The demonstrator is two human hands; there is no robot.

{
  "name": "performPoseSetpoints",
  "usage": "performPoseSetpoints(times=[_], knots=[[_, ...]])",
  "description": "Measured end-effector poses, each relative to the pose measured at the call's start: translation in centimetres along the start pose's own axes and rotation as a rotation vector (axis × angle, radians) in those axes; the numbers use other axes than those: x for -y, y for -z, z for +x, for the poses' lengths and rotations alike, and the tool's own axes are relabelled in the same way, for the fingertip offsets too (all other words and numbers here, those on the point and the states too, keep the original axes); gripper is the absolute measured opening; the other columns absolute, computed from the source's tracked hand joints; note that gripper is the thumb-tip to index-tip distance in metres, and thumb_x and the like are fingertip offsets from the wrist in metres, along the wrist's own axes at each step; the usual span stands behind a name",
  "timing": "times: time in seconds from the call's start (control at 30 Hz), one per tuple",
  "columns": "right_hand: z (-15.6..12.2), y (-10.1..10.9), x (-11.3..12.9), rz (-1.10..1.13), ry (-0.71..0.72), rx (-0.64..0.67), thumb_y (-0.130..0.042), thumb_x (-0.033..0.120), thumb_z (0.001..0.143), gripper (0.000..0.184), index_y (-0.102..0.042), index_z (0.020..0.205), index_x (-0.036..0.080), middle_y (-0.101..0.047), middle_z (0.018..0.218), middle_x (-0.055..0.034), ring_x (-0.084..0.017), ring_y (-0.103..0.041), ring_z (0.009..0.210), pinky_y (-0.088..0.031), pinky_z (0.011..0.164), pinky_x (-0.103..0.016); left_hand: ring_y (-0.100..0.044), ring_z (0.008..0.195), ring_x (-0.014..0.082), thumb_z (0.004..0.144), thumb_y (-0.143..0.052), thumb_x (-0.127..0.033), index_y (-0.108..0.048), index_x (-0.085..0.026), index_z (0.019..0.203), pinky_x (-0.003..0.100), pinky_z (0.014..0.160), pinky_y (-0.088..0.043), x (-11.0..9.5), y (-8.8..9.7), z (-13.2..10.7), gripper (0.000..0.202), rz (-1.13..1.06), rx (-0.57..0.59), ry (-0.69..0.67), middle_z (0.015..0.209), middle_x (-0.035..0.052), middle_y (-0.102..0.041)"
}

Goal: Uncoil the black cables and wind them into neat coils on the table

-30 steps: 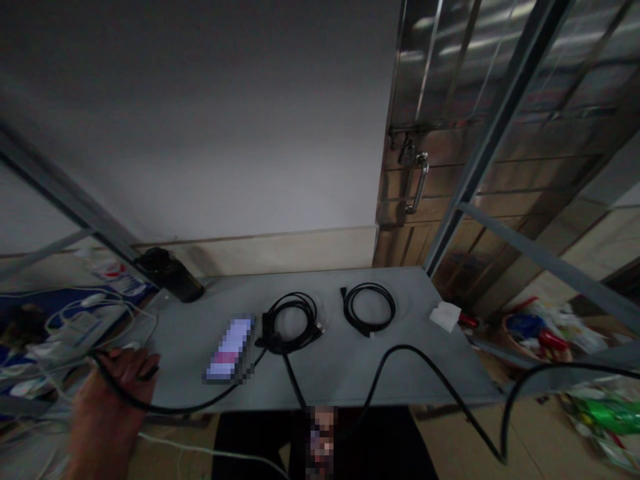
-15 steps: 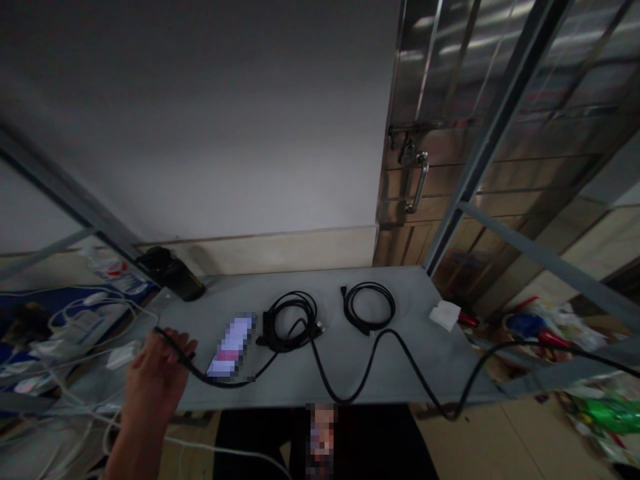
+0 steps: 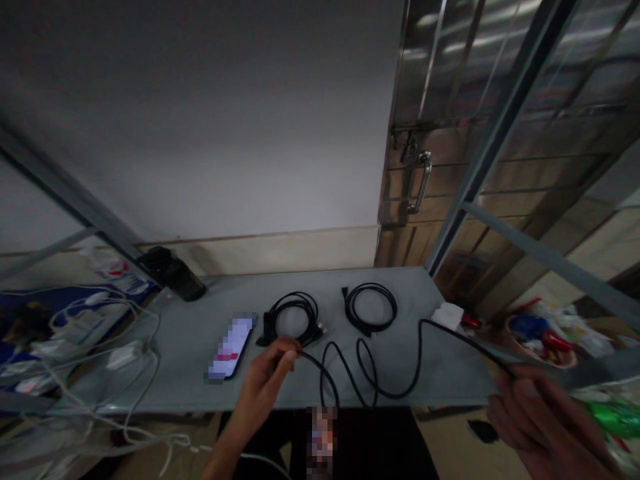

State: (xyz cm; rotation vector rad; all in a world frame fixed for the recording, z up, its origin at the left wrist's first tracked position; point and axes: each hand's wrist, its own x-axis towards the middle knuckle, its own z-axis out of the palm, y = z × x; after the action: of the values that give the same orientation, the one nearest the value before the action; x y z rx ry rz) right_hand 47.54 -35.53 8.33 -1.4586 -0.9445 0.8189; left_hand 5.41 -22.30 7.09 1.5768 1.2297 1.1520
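Note:
A loose black cable (image 3: 400,393) runs in wavy loops across the front of the grey table (image 3: 220,293). My left hand (image 3: 273,370) pinches it between thumb and fingers, just in front of a coiled black cable (image 3: 270,327). At the lower right, my right hand (image 3: 537,407) is closed around another stretch of the same loose cable, held up off the table's right side. A second coiled black cable (image 3: 371,308) lies at the back centre. Left of my left hand rests a phone (image 3: 233,347) with its screen lit and blurred.
A dark bottle (image 3: 180,277) leans at the back left. White cords and a power strip (image 3: 90,327) crowd the left. White paper (image 3: 449,315) lies near the right edge, and a bin of rubbish (image 3: 540,340) stands beyond it. Metal posts (image 3: 500,140) frame the table.
My left hand has moved right, from beside the phone to before the coiled cable, still gripping the loose cable. My right hand has come into view at the right. The cable's loops have drawn closer together.

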Motion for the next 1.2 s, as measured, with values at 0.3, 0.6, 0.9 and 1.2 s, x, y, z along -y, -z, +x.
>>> performPoseSetpoints(times=[0.3,0.6,0.9,1.2], knots=[[1.3,-5.2,-0.4,0.422,-0.073,0.153,-0.086,0.061,0.099,0.033,-0.075,0.105,0.030,-0.042,0.068,0.0035,-0.012,-0.037,0.052,-0.040,0.047,-0.025,-0.068,0.140,0.0296,0.117,-0.056,-0.042,-0.074,-0.025,0.112,0.044,0.120,-0.050,0.8,-6.2,-1.3,0.025,0.093,0.411,-0.125,0.146,0.0163,-0.075],[0.3,-8.0,-0.3,0.015,-0.071,0.147,-0.077,0.070,0.102,0.047,-0.075,0.102,0.023,-0.050,0.077,0.0002,-0.016,-0.048,0.068,-0.044,0.059,-0.024,-0.067,0.091,0.0249,0.119,-0.044,-0.031,-0.064,-0.025,0.098,0.044,0.098,-0.050,4.1,-7.7,0.5,0.030,0.460,0.195,-0.417,0.092,0.0061,-0.072],[0.9,-12.7,-3.2,-0.163,0.298,0.288,-0.061,0.047,0.118,0.030,-0.077,0.134,0.029,-0.075,0.139,-0.0092,-0.022,-0.071,0.134,-0.057,0.116,-0.028,-0.052,0.056,0.0138,0.119,-0.047,-0.035,-0.063,-0.022,0.098,0.028,0.059,-0.036,2.3,-10.6,1.6,0.030,0.252,0.088,-0.327,0.068,-0.0056,-0.054],[1.9,-12.6,-4.3,-0.223,0.337,0.208,-0.053,0.046,0.121,0.028,-0.073,0.121,0.027,-0.072,0.135,-0.0083,-0.022,-0.068,0.129,-0.052,0.114,-0.030,-0.060,0.060,0.0118,0.115,-0.059,-0.035,-0.073,-0.020,0.094,0.025,0.060,-0.041,-1.1,-9.4,1.7,0.030,0.170,0.275,-0.288,0.073,-0.0011,-0.069]])
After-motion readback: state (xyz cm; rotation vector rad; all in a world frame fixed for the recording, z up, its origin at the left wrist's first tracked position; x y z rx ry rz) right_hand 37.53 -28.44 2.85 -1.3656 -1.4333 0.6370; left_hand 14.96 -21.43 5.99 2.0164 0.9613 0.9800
